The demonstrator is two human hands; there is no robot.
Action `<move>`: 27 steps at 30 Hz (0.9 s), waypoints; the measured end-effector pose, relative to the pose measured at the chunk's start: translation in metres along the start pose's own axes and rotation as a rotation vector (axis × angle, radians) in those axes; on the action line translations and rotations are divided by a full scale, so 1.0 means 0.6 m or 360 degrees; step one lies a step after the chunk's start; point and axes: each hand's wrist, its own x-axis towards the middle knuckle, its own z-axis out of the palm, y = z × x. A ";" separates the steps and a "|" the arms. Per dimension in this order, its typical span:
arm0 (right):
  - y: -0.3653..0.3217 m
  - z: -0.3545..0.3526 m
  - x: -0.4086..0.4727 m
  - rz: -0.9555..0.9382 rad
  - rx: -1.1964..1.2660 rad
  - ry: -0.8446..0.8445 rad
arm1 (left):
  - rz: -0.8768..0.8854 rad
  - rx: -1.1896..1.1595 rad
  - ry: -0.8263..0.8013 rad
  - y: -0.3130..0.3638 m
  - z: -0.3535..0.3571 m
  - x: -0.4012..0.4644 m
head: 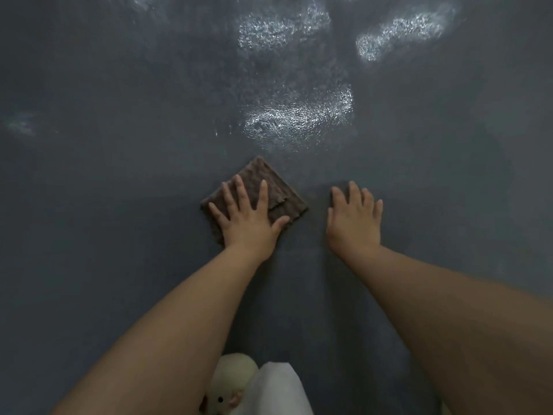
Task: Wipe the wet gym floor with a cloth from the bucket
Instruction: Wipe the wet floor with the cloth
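The folded brown cloth (259, 195) lies flat on the dark grey gym floor (119, 205), set like a diamond with one corner pointing away from the person toward the nearest wet patch (299, 118), which glistens just beyond that corner. It is nearly square, so it has no strong long axis; the diagonal from the near corner under the wrist to the far corner runs roughly away from the person and a little to the right. A ribbed, towel-like weave and a stepped fold edge on its right half suggest a soft, limp thing, probably damp and a bit heavier than it looks, that will bunch or unfold if dragged by a corner; pressing it down through the middle with a flat palm looks the surest way to move it. The left hand (250, 217) does just that, fingers straight and spread across the cloth, thumb out toward the cloth's right corner. The right hand (353, 218) rests on bare floor to the right of the cloth, apart from it, fingers straight and holding nothing, seemingly as a prop. More shiny wet patches (398, 34) lie farther beyond the cloth. Near the person's body, behind the cloth, sits something pale and rounded (230, 384), possibly a soft toy, too blurred to name.
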 end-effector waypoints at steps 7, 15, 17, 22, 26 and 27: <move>0.036 0.008 0.009 0.0077 0.0215 0.0096 | -0.0118 -0.0134 0.0102 0.054 -0.030 0.072; 0.066 0.006 -0.005 0.0114 0.0468 0.0260 | 0.0614 0.0193 -0.0009 0.147 0.001 0.023; 0.065 0.006 -0.012 0.0065 0.0454 0.0254 | 0.0843 0.0270 -0.0068 0.152 0.016 -0.006; 0.029 0.004 -0.029 -0.0145 0.0283 0.0133 | 0.0954 0.0447 -0.0094 0.092 0.020 -0.030; -0.040 0.004 -0.039 -0.0375 0.0170 -0.0043 | 0.0740 0.0381 -0.0091 0.001 0.015 -0.037; -0.060 0.004 -0.042 -0.0453 0.0160 -0.0090 | 0.0648 0.0353 -0.0080 -0.029 0.017 -0.042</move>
